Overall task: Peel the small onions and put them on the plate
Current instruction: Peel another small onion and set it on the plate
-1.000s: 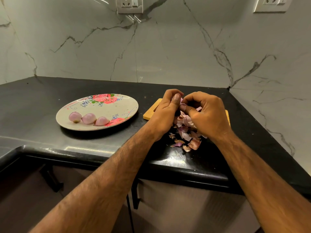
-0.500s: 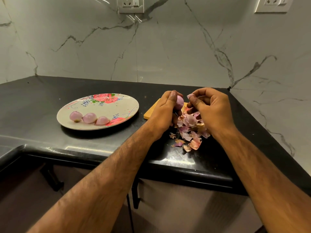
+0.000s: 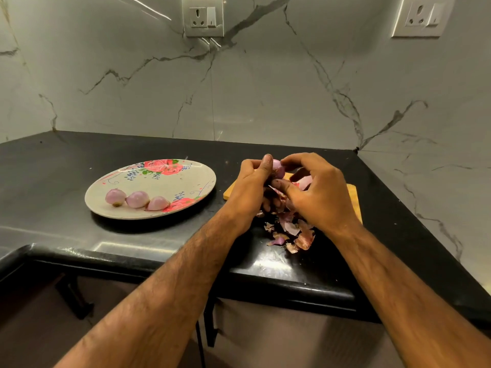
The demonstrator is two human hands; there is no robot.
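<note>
Three onions (image 3: 137, 199) line the plate's (image 3: 164, 185) near rim.

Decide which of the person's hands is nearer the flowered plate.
Left. The left hand sits just right of the plate, gripping the onion; the right hand is farther right, over the wooden board, pinching that onion.

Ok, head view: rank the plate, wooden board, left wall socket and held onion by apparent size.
Plate and wooden board: similar span, board mostly hidden by left hand and right hand, so unranked.
Then wall socket.
Smallest: held onion.
</note>
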